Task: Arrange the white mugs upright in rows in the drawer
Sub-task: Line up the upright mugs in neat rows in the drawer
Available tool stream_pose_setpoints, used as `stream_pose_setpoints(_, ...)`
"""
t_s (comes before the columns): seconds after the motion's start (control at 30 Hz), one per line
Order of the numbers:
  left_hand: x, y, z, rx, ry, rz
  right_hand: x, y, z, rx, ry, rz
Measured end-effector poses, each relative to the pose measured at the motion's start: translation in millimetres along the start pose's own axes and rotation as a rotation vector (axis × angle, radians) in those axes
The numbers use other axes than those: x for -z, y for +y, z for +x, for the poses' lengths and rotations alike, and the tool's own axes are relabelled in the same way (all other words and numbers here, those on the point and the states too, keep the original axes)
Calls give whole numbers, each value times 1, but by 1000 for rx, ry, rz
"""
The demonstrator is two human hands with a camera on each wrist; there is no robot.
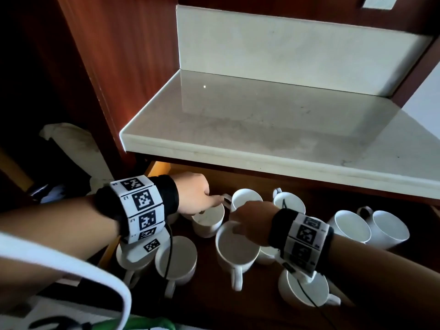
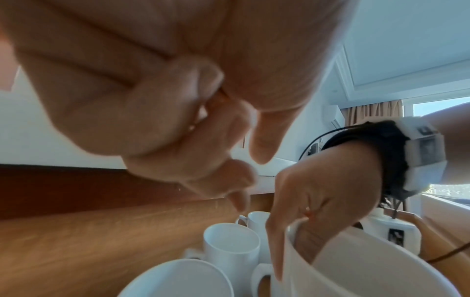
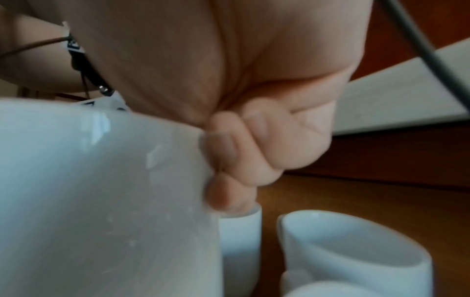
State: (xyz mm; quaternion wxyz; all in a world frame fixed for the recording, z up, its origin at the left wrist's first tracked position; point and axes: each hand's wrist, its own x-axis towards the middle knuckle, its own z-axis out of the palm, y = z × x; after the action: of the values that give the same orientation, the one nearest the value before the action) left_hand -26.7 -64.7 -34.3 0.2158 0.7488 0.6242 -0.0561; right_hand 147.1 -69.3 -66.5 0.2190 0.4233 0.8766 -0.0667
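Observation:
Several white mugs stand in the open wooden drawer [image 1: 204, 294]. My right hand [image 1: 240, 225] pinches the rim of one white mug [image 1: 238, 248] near the drawer's middle, thumb inside and fingers [image 3: 229, 160] curled on its outer wall [image 3: 101, 191]. That mug [image 2: 356, 271] is tipped towards me. My left hand [image 1: 209, 203] hovers over an upright mug [image 1: 208, 220] further back, fingers curled, index and thumb [image 2: 262, 144] sticking out, nothing in it. Its index tip [image 2: 239, 203] hangs just above another mug's handle [image 2: 241, 220].
A pale stone counter [image 1: 262, 120] overhangs the drawer's back. Two mugs [image 1: 352, 226] [image 1: 390, 228] lean on their sides at the right. Upright mugs stand front left [image 1: 176, 258], front right [image 1: 302, 289] and at the back [image 1: 289, 202]. A dark cabinet side [image 1: 107, 79] is left.

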Motion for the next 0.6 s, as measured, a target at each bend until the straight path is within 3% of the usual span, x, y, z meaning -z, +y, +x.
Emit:
stream_pose_setpoints(0.2, -4, -26, -5, -22, -9, 63, -25, -29, 30, 41, -143, -38)
stream_pose_setpoints(0.6, -13, -52, -7, -117, -82, 69, -45, -44, 44, -39, -186, 10)
